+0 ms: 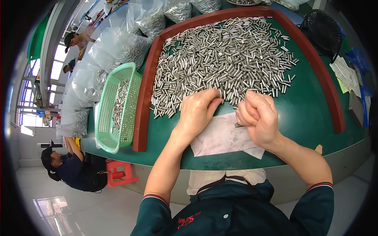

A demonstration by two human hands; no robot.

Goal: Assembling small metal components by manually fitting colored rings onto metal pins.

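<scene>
A wide heap of short shiny metal pins (pixel 220 55) lies on the green tabletop (pixel 307 118). At the heap's near edge is my left hand (pixel 199 110), thumb and fingers curled together by the pins; whatever they pinch is hidden. To its right, my right hand (pixel 260 118) is closed in a fist, thumb on top, above a stained whitish cloth (pixel 220 137). A small dark grey edge shows below the fist's curled fingers, too little to name. The cloth lies flat under and between both hands.
A reddish-brown wooden frame (pixel 145 110) borders the heap. Left of it stands a green plastic basket (pixel 100 122) with pins; clear bags of pins (pixel 136 49) line the far left. A black fan (pixel 323 29) and papers (pixel 346 74) are at right. A co-worker (pixel 75 169) is at left.
</scene>
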